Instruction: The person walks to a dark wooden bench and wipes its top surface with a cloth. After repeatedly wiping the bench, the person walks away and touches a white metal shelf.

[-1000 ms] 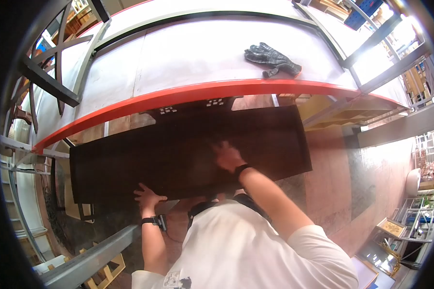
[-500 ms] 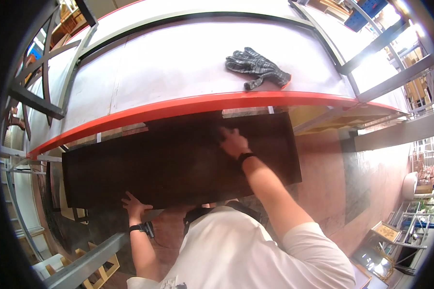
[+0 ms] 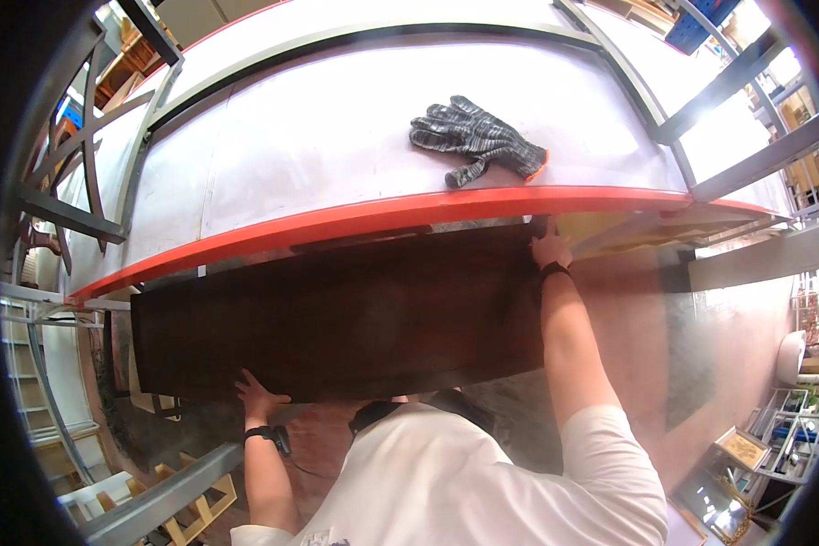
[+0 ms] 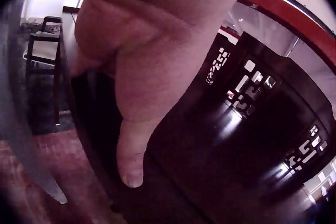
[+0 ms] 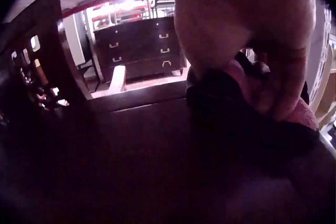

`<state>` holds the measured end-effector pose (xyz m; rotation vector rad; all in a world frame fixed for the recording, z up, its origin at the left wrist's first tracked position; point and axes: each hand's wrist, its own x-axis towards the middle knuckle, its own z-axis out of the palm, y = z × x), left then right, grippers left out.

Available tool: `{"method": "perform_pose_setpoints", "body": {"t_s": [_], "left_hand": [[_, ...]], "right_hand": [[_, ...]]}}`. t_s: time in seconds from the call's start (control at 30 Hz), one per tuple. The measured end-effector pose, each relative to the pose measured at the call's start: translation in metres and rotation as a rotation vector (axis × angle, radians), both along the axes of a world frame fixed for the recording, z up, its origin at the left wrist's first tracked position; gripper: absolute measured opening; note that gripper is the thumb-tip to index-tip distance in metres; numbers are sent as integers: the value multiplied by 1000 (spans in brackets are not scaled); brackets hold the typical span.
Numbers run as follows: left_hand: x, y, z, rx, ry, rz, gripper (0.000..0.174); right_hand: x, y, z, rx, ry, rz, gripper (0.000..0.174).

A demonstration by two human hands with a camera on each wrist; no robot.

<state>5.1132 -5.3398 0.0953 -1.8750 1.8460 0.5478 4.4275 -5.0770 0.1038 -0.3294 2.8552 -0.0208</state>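
Note:
Below me lies a long dark wooden bench (image 3: 337, 318) with a flat seat. Its back panel (image 4: 283, 71) has pierced square patterns, seen in both wrist views. My left hand (image 3: 261, 393) rests on the front edge near the left end, fingers spread; in the left wrist view its thumb (image 4: 133, 155) lies straight along the dark wood. My right hand (image 3: 552, 247) is at the far right corner. In the right wrist view its bent fingers (image 5: 283, 98) curl down round a dark part at that corner, much of it in shadow.
A white table with a red rim (image 3: 291, 218) runs just beyond the bench, overlapping its back in the head view. On it lies a grey-black glove (image 3: 478, 141). A grey metal bar (image 3: 173, 491) is at lower left; a chest of drawers (image 5: 136, 45) stands farther off.
My right hand has moved from the middle of the seat to the far right corner. The left hand stays on the front edge. The camera view has shifted slightly.

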Motion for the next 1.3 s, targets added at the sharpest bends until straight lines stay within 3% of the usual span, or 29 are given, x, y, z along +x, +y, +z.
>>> {"method": "perform_pose_setpoints", "body": {"t_s": [0.2,0.57,0.73,0.83,0.87,0.93,1.03,1.27,1.3], "left_hand": [[3,3,7,28,35,6,153],[16,-6,-25,13,3,-23,154],[9,-3,-7,-15,-5,-46,150],[8,-2,-1,-19,-34,-51,149],[7,-2,0,-21,-35,-46,149],[7,-1,-4,-21,-38,-40,148],[10,-2,-5,-15,-23,-52,149],[10,-3,-10,-8,-100,-62,150],[10,-4,-13,-10,-96,-65,150]], "right_hand": [[21,22,-10,-42,46,-152,78],[169,139,-14,-106,101,-368,80],[186,131,-24,-78,107,-532,83],[183,96,-53,-113,56,-297,83],[173,89,-92,-35,26,-38,80],[218,23,-37,-129,-22,5,77],[268,-49,-2,-136,-154,256,75],[390,-129,11,-131,-386,875,65],[407,-129,11,-135,-388,873,65]]}}
